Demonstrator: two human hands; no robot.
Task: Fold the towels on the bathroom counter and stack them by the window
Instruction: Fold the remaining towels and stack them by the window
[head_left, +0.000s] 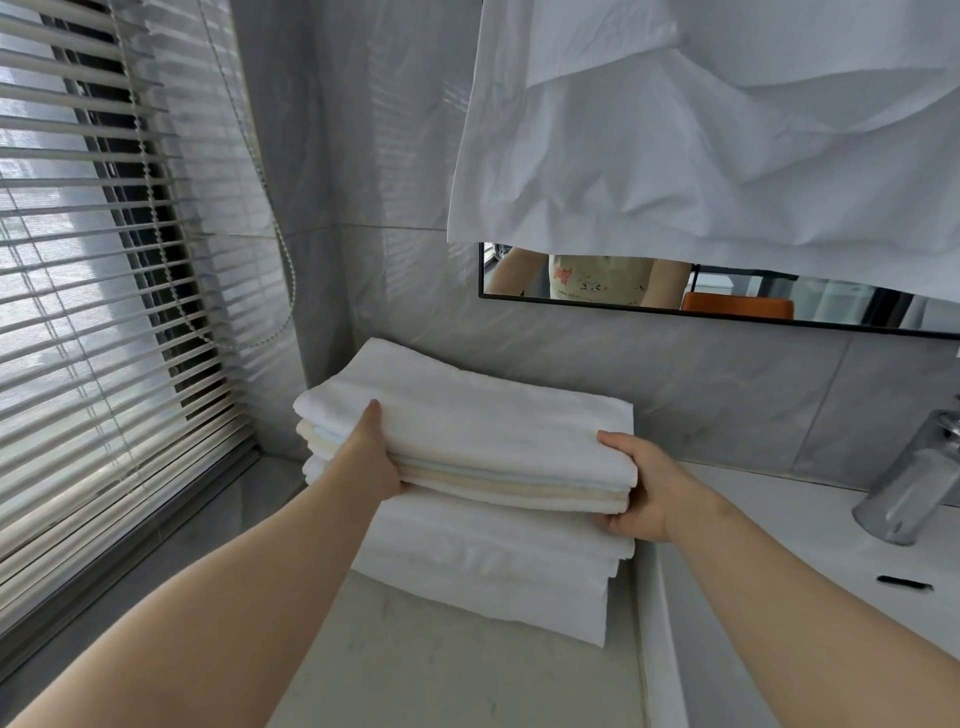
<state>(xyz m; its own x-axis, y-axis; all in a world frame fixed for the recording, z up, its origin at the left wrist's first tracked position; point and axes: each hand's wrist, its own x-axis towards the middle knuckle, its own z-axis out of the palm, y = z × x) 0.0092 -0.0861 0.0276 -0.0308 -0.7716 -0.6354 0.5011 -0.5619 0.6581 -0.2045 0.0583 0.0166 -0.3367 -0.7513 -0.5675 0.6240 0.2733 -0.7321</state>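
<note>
A stack of folded towels, white on top with pale blue and cream layers beneath, sits on a larger folded white towel on the counter near the window. My left hand grips the stack's left end, thumb on top and fingers underneath. My right hand grips the right end the same way. The stack sits slightly tilted between my hands.
Slatted blinds with a bead cord cover the window at left. A white cloth hangs over the mirror above. A chrome faucet and the basin rim lie at right.
</note>
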